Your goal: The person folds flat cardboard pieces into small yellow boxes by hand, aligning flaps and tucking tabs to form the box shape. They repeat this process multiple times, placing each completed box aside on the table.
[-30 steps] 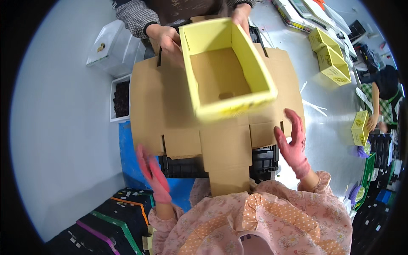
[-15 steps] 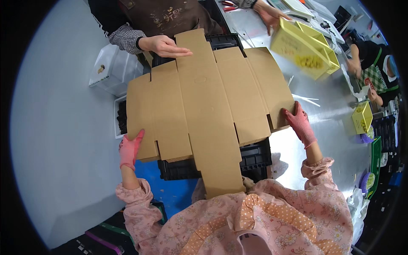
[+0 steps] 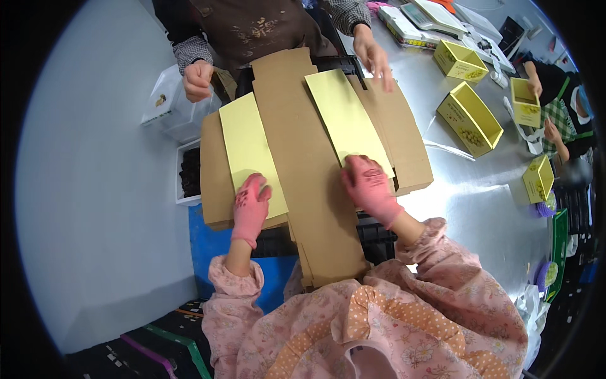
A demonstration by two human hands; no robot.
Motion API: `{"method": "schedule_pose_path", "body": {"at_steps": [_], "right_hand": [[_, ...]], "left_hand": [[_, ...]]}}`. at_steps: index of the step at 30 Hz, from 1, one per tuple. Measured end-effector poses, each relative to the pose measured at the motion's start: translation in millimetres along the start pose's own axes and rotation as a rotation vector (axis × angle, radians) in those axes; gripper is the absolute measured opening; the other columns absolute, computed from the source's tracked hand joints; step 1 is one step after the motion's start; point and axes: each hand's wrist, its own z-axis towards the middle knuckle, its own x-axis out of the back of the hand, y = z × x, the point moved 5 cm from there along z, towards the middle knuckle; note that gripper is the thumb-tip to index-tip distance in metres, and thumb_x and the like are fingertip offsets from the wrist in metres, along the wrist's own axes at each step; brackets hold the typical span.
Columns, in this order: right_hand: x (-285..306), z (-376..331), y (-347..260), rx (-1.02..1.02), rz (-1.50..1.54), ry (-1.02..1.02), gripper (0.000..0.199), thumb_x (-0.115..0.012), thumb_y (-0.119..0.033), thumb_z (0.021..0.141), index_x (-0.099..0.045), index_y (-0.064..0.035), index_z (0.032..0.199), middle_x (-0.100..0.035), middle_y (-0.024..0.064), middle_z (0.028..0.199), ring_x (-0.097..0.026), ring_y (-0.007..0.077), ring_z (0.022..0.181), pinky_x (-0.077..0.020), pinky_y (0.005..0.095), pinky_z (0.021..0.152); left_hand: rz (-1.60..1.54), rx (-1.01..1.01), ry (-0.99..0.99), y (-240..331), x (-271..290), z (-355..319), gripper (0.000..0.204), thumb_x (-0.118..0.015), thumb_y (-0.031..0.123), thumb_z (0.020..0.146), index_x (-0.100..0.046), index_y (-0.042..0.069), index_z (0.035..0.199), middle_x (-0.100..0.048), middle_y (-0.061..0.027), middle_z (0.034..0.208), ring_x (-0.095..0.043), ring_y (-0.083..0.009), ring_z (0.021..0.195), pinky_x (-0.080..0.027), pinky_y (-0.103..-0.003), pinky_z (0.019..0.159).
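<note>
A flat cardboard box blank (image 3: 301, 139) lies in front of me on a stack of similar brown sheets. Its two side panels are turned inward, so their yellow faces show on top: a left yellow panel (image 3: 245, 139) and a right yellow panel (image 3: 350, 114). On the near end of the left one, my left hand (image 3: 251, 211), in a pink glove, presses with curled fingers. My right hand (image 3: 374, 189), gloved alike, is bent over the near end of the right panel, its thumb by the inner edge. Both hands are closed on the panels; their fingertips are partly hidden.
Black crates (image 3: 379, 237) support the stack. Across from me stands a person in a brown apron (image 3: 259, 31), both hands near the far end. Yellow boxes (image 3: 470, 120) and scales (image 3: 426, 19) stand on the metal table (image 3: 454, 208) at right, where another person holds a yellow box (image 3: 525, 104).
The side panels have turned inward, yellow face up. My hands have moved in from the outer edges onto them. The person opposite has set down a yellow box and brought a hand back.
</note>
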Motion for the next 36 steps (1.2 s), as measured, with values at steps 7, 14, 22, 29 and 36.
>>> {"method": "schedule_pose_path", "body": {"at_steps": [7,14,22,29,36], "right_hand": [[29,-16,78,-0.481,0.089,-0.142,0.085,-0.071,-0.05,0.077,-0.037,-0.0041,0.14,-0.051,0.0212,0.128,-0.05,0.0367,0.119,-0.0391,0.0436,0.103],[30,21,81,-0.599,0.773,-0.242,0.061,-0.071,-0.029,0.081,-0.049,0.0055,0.126,-0.066,0.014,0.102,-0.065,0.0233,0.089,-0.0513,0.0326,0.079],[36,34,-47,-0.027,-0.017,-0.015,0.066,-0.057,-0.017,0.082,-0.031,-0.0103,0.143,-0.051,0.0326,0.124,-0.066,0.0388,0.088,-0.0538,0.0432,0.078],[74,27,16,0.302,0.758,-0.341,0.028,-0.051,0.001,0.09,-0.062,-0.0091,0.114,-0.031,0.0189,0.151,-0.062,0.0305,0.105,-0.0504,0.0343,0.077],[80,37,9,0.736,0.315,-0.55,0.038,-0.06,-0.004,0.072,-0.062,-0.0097,0.109,-0.039,0.0145,0.145,-0.056,0.0315,0.112,-0.0472,0.0409,0.085]], "left_hand": [[0.364,0.502,0.064,-17,7,-12,0.092,-0.073,0.069,0.063,-0.054,-0.008,0.111,-0.059,-0.0247,0.107,-0.05,-0.0397,0.113,-0.04,-0.047,0.097],[-0.893,0.772,-0.241,-26,17,17,0.053,-0.081,0.03,0.076,-0.062,-0.005,0.112,-0.068,-0.0138,0.101,-0.066,-0.0207,0.089,-0.054,-0.032,0.077],[0.522,0.007,0.249,141,7,54,0.071,-0.061,0.012,0.075,-0.034,0.007,0.14,-0.034,-0.0232,0.145,-0.066,-0.0301,0.094,-0.056,-0.036,0.079],[-0.345,-0.264,-0.543,94,40,18,0.062,-0.084,0.02,0.069,-0.058,0.012,0.125,-0.02,-0.0158,0.154,-0.031,-0.0343,0.139,-0.038,-0.041,0.108],[-0.036,-0.373,-0.792,87,62,21,0.059,-0.089,0.026,0.057,-0.064,0.011,0.109,-0.039,-0.0139,0.139,-0.044,-0.0335,0.125,-0.044,-0.038,0.099]]}}
